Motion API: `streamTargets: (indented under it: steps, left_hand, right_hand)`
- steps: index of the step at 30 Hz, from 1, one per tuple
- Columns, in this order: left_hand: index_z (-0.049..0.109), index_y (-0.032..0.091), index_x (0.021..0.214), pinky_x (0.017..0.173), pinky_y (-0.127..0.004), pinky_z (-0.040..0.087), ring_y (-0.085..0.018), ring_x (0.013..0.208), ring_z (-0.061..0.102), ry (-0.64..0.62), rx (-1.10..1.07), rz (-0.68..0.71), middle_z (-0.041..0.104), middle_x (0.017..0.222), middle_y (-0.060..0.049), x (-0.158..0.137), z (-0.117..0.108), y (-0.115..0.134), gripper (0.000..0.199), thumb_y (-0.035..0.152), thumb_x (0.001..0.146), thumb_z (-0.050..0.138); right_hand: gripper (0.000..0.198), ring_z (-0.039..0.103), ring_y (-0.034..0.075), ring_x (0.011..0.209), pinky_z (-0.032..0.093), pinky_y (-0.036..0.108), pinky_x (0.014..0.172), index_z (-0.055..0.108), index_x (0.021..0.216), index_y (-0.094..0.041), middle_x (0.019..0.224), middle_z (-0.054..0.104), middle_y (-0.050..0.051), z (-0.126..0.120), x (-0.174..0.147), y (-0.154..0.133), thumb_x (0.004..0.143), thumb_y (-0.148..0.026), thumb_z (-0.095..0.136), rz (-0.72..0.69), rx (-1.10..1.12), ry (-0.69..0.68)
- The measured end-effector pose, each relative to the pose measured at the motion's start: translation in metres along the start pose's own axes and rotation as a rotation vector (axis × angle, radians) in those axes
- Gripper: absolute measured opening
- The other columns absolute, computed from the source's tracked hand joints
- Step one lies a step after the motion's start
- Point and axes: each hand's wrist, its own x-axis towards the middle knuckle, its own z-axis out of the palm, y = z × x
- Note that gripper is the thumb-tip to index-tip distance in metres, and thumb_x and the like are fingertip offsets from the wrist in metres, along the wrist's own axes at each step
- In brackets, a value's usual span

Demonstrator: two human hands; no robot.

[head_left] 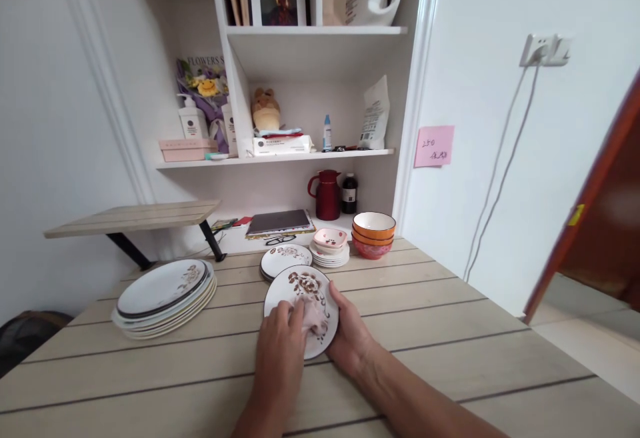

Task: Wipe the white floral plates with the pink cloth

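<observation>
A round white plate with a brown flower pattern and dark rim is held tilted above the wooden table. My right hand grips it at the right edge, thumb on the rim and the other fingers hidden beneath. Bunched under the fingers of my left hand is a pale pink cloth, pressed against the plate's face. Just behind lies a short stack of similar plates. Beside that stack are small white saucers with a pink-patterned square dish on top.
Stacked oval plates stand at the left, near a raised wooden stand. Orange and red bowls are nested at the back right. Behind are a laptop, glasses, a red jug and a dark bottle.
</observation>
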Motion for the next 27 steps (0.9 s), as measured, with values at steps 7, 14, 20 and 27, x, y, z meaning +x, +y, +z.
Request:
streamTargets:
  steps: [7,14,20,27]
  left_hand:
    - [0.053,0.029,0.125,0.082,-0.034,0.040,-0.019,0.093,0.056,0.070,0.021,-0.065,0.056,0.103,-0.003,0.007,-0.004,-0.015,0.042,0.017,0.084,0.055]
    - [0.056,0.023,0.120,0.078,-0.036,0.039,-0.022,0.090,0.056,0.058,0.085,-0.227,0.057,0.096,-0.006,0.008,-0.008,-0.026,0.033,0.023,0.088,0.049]
    - [0.057,0.029,0.120,0.085,-0.032,0.039,-0.019,0.096,0.054,-0.026,-0.081,0.015,0.056,0.103,-0.002,0.001,-0.002,-0.004,0.042,0.015,0.081,0.057]
    - [0.057,0.028,0.119,0.088,-0.036,0.039,-0.021,0.099,0.052,0.071,-0.074,0.088,0.056,0.107,-0.004,-0.002,-0.007,0.007,0.044,0.013,0.078,0.061]
  right_hand:
    - [0.051,0.067,0.024,0.090,0.044,0.039,0.090,0.061,0.114,-0.012,0.101,0.072,0.011,0.003,-0.005,0.006,0.084,-0.052,0.052,0.059,-0.187,0.026]
    - [0.052,0.066,0.024,0.093,0.044,0.038,0.091,0.058,0.119,-0.011,0.103,0.072,0.011,0.008,-0.006,0.008,0.086,-0.050,0.049,0.040,-0.142,0.079]
    - [0.054,0.066,0.024,0.094,0.045,0.039,0.091,0.056,0.121,-0.006,0.105,0.070,0.014,0.002,0.000,-0.002,0.089,-0.049,0.043,-0.004,0.049,0.038]
    - [0.050,0.068,0.024,0.086,0.047,0.038,0.088,0.063,0.108,-0.009,0.095,0.073,0.011,0.006,-0.009,0.003,0.081,-0.051,0.058,0.088,-0.152,0.039]
